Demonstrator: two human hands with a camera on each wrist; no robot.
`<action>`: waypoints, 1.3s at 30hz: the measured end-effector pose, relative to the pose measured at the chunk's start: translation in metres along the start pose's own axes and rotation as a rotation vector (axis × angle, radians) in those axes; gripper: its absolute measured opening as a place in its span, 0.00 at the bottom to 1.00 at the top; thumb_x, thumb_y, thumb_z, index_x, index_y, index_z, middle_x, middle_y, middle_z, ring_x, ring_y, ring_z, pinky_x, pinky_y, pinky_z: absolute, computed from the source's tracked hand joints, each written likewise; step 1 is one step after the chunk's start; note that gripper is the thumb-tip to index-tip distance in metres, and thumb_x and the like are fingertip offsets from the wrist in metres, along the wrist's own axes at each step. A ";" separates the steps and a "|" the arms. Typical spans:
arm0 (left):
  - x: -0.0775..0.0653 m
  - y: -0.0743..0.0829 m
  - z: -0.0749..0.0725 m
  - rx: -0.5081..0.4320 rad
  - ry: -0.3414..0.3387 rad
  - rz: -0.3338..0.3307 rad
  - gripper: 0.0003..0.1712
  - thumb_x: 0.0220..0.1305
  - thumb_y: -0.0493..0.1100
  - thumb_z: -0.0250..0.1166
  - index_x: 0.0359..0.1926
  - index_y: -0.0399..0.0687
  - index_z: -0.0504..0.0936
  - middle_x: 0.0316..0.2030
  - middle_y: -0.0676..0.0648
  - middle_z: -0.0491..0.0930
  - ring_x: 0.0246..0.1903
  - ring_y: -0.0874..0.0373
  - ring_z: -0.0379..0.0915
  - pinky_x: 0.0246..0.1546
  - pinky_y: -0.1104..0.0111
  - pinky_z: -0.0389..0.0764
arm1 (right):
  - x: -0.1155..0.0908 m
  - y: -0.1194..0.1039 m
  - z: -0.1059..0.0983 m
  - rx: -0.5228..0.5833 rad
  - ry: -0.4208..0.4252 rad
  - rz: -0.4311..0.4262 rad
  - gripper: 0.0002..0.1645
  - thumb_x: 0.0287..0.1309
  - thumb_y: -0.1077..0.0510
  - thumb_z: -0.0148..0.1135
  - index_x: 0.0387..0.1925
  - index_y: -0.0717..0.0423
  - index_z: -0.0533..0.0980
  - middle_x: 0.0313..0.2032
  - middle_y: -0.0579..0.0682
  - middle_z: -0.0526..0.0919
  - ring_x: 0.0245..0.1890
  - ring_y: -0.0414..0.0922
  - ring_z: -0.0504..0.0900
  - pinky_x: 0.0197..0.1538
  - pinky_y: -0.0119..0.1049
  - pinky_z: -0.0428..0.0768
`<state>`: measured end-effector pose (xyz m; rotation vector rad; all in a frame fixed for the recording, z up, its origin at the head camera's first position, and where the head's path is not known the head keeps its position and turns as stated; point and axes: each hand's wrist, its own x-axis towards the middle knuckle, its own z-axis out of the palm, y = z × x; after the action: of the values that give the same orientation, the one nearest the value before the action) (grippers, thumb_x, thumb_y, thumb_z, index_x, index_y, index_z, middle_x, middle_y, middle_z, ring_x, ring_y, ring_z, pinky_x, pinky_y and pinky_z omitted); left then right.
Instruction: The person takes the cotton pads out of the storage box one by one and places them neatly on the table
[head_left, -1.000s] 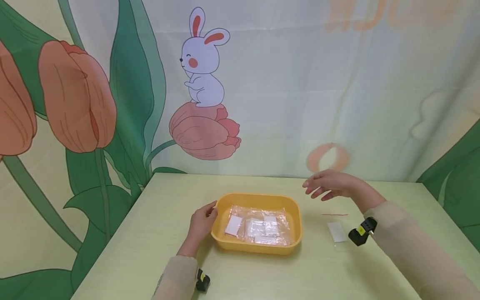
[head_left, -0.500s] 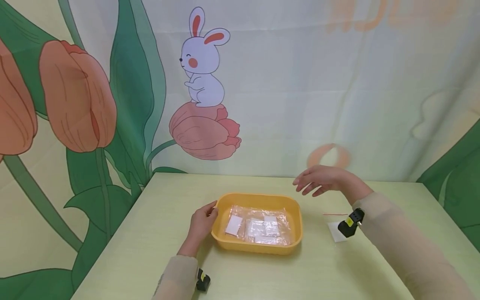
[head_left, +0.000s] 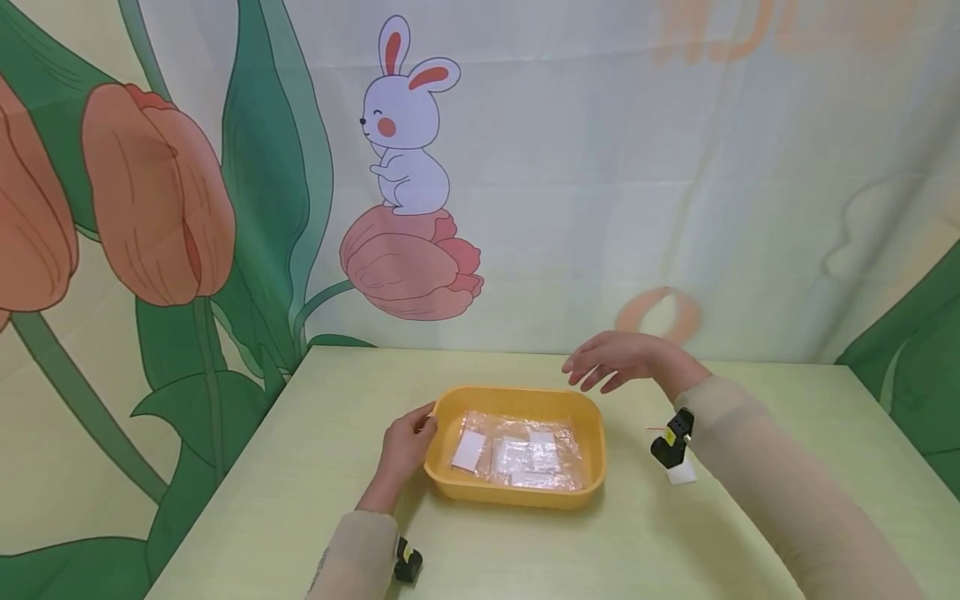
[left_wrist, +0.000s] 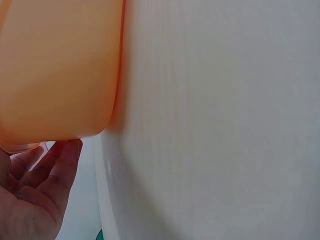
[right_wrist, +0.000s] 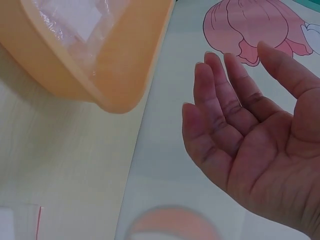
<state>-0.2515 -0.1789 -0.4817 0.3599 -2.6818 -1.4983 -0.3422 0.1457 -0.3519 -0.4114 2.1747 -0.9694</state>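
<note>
A yellow plastic basin [head_left: 517,497] sits on the table in the head view. Inside lie several clear zip bags [head_left: 566,467] with white cards [head_left: 468,451] in them. My left hand [head_left: 406,446] grips the basin's left end at the rim; the left wrist view shows its fingers [left_wrist: 60,165] bent against the outer wall. Beyond the basin's back right corner, my right hand [head_left: 611,360] hovers in the air with nothing in it. Its palm and loosely bent fingers [right_wrist: 202,82] show in the right wrist view, apart from the basin.
To the right of the basin, another zip bag with a white card [head_left: 681,472] and a red seal line [head_left: 656,429] lies on the table [head_left: 487,550], partly covered by the right wrist camera [head_left: 672,437]. A printed curtain [head_left: 570,208] hangs behind the table's back edge.
My right hand has moved left, toward the basin's back right corner, and its wrist camera now covers part of the loose zip bag. The left hand and basin have stayed nearly still.
</note>
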 end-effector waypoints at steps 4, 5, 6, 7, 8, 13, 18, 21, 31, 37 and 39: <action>0.000 0.000 0.000 -0.003 0.002 -0.006 0.25 0.77 0.41 0.54 0.71 0.41 0.73 0.59 0.35 0.81 0.49 0.50 0.76 0.53 0.60 0.85 | 0.007 -0.003 0.001 0.002 -0.013 0.003 0.26 0.73 0.52 0.53 0.65 0.63 0.73 0.63 0.61 0.80 0.63 0.54 0.80 0.57 0.38 0.81; 0.000 0.000 0.000 -0.003 0.003 -0.006 0.25 0.77 0.41 0.54 0.71 0.41 0.73 0.59 0.35 0.81 0.49 0.51 0.76 0.53 0.61 0.85 | 0.008 -0.004 0.002 0.004 -0.018 0.003 0.27 0.73 0.52 0.53 0.65 0.63 0.73 0.62 0.61 0.80 0.63 0.54 0.80 0.58 0.39 0.81; 0.000 0.000 0.000 -0.004 0.004 -0.004 0.25 0.77 0.41 0.54 0.71 0.41 0.74 0.59 0.35 0.81 0.49 0.51 0.76 0.53 0.61 0.85 | 0.009 -0.004 0.002 0.004 -0.022 0.004 0.27 0.73 0.52 0.53 0.65 0.63 0.73 0.62 0.60 0.81 0.62 0.53 0.81 0.57 0.37 0.81; 0.000 0.000 0.000 -0.005 0.003 -0.003 0.25 0.77 0.41 0.54 0.70 0.41 0.74 0.59 0.35 0.82 0.49 0.51 0.76 0.52 0.61 0.85 | 0.011 -0.005 0.003 0.004 -0.029 0.003 0.27 0.73 0.52 0.53 0.65 0.64 0.73 0.62 0.61 0.81 0.63 0.54 0.80 0.56 0.37 0.81; 0.000 0.000 0.000 -0.005 0.003 0.000 0.25 0.77 0.41 0.54 0.70 0.41 0.74 0.59 0.35 0.82 0.49 0.51 0.76 0.52 0.61 0.85 | 0.012 -0.005 0.004 0.004 -0.036 0.004 0.27 0.72 0.53 0.53 0.65 0.64 0.73 0.62 0.61 0.81 0.61 0.53 0.81 0.56 0.37 0.81; 0.000 -0.001 0.000 -0.007 0.001 0.004 0.25 0.77 0.42 0.54 0.70 0.41 0.74 0.60 0.34 0.81 0.51 0.49 0.77 0.56 0.58 0.84 | 0.022 -0.010 0.012 -0.008 -0.063 0.029 0.26 0.72 0.53 0.55 0.64 0.64 0.74 0.60 0.61 0.82 0.51 0.43 0.84 0.49 0.31 0.81; 0.000 -0.001 0.000 -0.011 -0.001 -0.002 0.25 0.77 0.42 0.54 0.71 0.41 0.73 0.61 0.34 0.80 0.53 0.47 0.77 0.60 0.55 0.83 | 0.033 -0.015 0.022 -0.044 -0.080 0.045 0.27 0.71 0.51 0.57 0.63 0.64 0.75 0.53 0.53 0.86 0.47 0.40 0.85 0.47 0.31 0.81; 0.000 -0.001 -0.001 -0.011 -0.002 0.006 0.25 0.77 0.42 0.53 0.71 0.41 0.73 0.62 0.34 0.80 0.55 0.46 0.78 0.61 0.54 0.83 | 0.038 -0.016 0.026 -0.071 -0.089 0.043 0.27 0.71 0.49 0.57 0.62 0.64 0.76 0.51 0.51 0.87 0.47 0.41 0.85 0.46 0.31 0.81; -0.002 0.000 -0.002 -0.013 -0.009 0.011 0.25 0.77 0.42 0.53 0.71 0.41 0.73 0.62 0.34 0.80 0.55 0.47 0.77 0.61 0.54 0.83 | 0.055 -0.015 0.039 -0.086 -0.098 0.104 0.25 0.70 0.49 0.60 0.60 0.61 0.79 0.50 0.52 0.89 0.50 0.44 0.86 0.57 0.40 0.84; -0.001 -0.001 -0.002 -0.011 -0.011 0.004 0.25 0.77 0.42 0.54 0.71 0.41 0.73 0.60 0.35 0.81 0.50 0.50 0.76 0.56 0.59 0.84 | 0.066 -0.012 0.047 -0.087 -0.130 0.130 0.23 0.70 0.50 0.60 0.58 0.59 0.80 0.48 0.52 0.88 0.50 0.45 0.85 0.55 0.39 0.83; -0.001 -0.001 -0.002 -0.012 -0.012 0.002 0.25 0.77 0.42 0.54 0.71 0.41 0.73 0.60 0.35 0.81 0.49 0.51 0.76 0.55 0.60 0.85 | 0.069 -0.011 0.050 -0.084 -0.134 0.149 0.22 0.69 0.51 0.61 0.57 0.59 0.81 0.47 0.52 0.88 0.49 0.45 0.85 0.55 0.39 0.83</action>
<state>-0.2500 -0.1806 -0.4811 0.3490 -2.6805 -1.5196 -0.3546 0.0752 -0.3998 -0.3378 2.0964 -0.7499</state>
